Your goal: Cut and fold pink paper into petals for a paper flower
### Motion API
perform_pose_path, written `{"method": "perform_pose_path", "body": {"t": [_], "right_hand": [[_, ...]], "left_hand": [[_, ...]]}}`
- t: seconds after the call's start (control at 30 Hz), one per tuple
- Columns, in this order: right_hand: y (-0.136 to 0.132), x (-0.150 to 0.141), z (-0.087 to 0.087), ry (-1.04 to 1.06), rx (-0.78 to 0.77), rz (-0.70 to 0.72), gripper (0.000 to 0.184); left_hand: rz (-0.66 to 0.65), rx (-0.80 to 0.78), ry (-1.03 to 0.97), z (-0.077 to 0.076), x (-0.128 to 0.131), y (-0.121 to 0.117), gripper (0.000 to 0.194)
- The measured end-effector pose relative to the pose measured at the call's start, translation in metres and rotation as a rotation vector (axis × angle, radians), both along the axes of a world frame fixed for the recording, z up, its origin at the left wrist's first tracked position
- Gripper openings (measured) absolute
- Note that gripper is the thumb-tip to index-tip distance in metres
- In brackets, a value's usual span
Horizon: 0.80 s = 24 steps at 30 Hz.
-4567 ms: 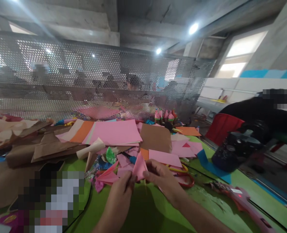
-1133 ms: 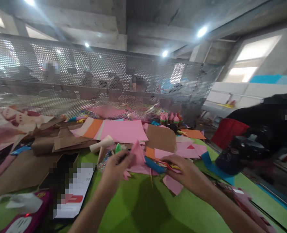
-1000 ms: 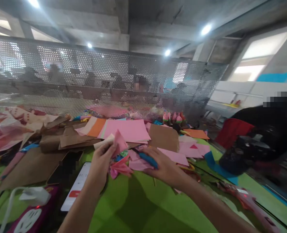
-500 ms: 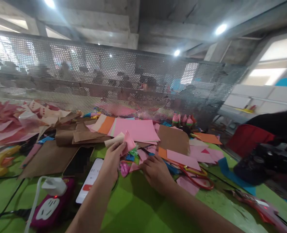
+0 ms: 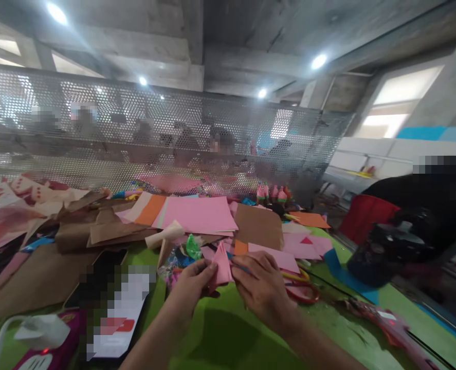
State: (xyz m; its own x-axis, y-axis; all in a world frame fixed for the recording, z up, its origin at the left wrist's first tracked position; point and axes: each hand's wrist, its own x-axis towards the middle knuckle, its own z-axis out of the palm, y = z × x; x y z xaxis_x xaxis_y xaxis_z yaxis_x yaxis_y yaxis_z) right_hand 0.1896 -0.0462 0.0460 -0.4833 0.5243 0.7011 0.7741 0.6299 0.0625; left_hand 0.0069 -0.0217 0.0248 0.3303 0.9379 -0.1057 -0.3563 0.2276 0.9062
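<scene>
A folded pink paper, pointed at the top, stands upright between my hands above the green tabletop. My left hand pinches its lower left side between thumb and fingers. My right hand is at the paper's right edge with its fingers drawn together; whatever they hold is hidden. Just behind the hands are a crumpled green piece, clear plastic wrap and pink scraps. Part of a blue item shows beside my right fingertips. Red-handled scissors lie right of my right hand.
Stacked pink sheets and brown card lie farther back. A lit phone and a power strip are at left. A pink glue gun with a cord lies right. A perforated metal screen rises behind; a person sits at right.
My left hand has brought the pink paper back from the left to the centre. My right hand has moved from the scraps to the paper's right edge. The view has shifted.
</scene>
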Motion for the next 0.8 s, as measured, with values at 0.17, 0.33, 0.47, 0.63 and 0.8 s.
{"method": "perform_pose_path", "body": {"t": [0.17, 0.33, 0.47, 0.63, 0.8], "right_hand": [[-0.002, 0.007, 0.008, 0.544, -0.538, 0.058, 0.024], [0.009, 0.01, -0.001, 0.91, -1.016, 0.117, 0.026], [0.013, 0.01, -0.009, 1.014, -1.079, 0.104, 0.017], [0.015, 0.012, -0.008, 1.111, -1.029, 0.061, 0.011], [0.017, 0.014, -0.006, 1.2, -1.019, 0.071, 0.014]], "left_hand": [[-0.005, 0.113, 0.078, -0.001, 0.0, 0.006, 0.039], [-0.027, 0.219, 0.136, -0.003, 0.003, 0.004, 0.033], [-0.023, 0.199, 0.165, -0.005, 0.005, 0.001, 0.031], [0.134, 0.025, 0.074, -0.006, 0.004, 0.002, 0.034], [0.317, -0.006, 0.068, -0.011, -0.002, 0.01, 0.037]]}}
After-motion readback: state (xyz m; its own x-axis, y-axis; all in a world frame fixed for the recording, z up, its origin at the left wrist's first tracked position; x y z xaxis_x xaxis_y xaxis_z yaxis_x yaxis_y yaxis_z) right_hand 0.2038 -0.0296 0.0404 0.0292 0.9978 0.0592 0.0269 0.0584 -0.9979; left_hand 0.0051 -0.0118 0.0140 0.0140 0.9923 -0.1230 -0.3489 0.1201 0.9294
